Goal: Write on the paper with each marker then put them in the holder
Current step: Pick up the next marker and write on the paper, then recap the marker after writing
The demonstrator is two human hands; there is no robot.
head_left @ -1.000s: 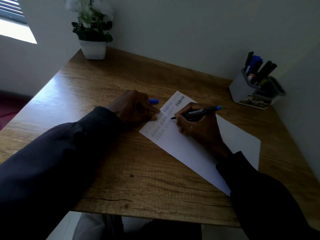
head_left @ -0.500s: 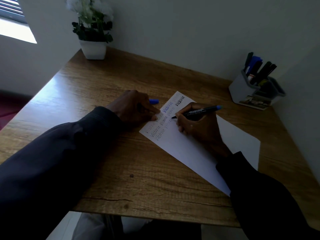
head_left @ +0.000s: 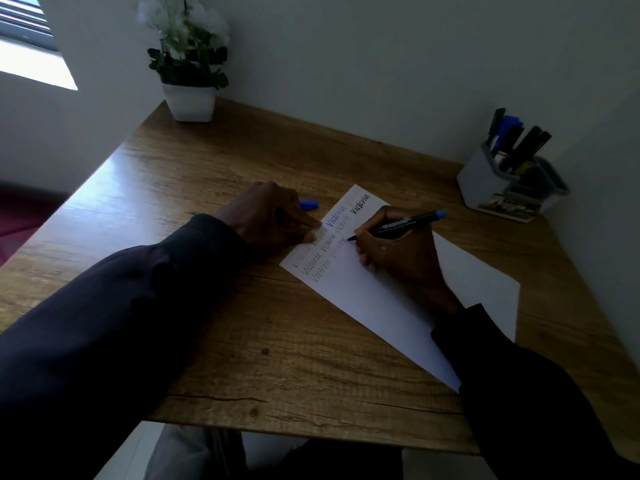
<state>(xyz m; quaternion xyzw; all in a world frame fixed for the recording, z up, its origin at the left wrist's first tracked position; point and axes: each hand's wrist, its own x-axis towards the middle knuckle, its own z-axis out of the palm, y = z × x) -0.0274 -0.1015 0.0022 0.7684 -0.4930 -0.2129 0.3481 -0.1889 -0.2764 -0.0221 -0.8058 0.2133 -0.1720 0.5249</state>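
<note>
A white sheet of paper [head_left: 388, 299] lies at an angle on the wooden desk [head_left: 242, 161], with several rows of handwritten words near its far corner. My right hand [head_left: 398, 254] grips a black marker [head_left: 398, 225] with a blue end, and its tip touches the paper at the end of a written row. My left hand [head_left: 270, 216] is curled with its fingertips resting on the paper's left edge. A blue cap [head_left: 309, 204] pokes out from its far side. The grey and white holder [head_left: 485, 181] stands at the far right with several markers in it.
A white pot with a green plant [head_left: 189, 98] stands at the desk's far left corner. Walls close in behind and to the right of the desk. The desk's near edge [head_left: 311, 427] runs above my lap.
The marker tip has crept a little along the written row with my right hand. My left hand has stayed in place.
</note>
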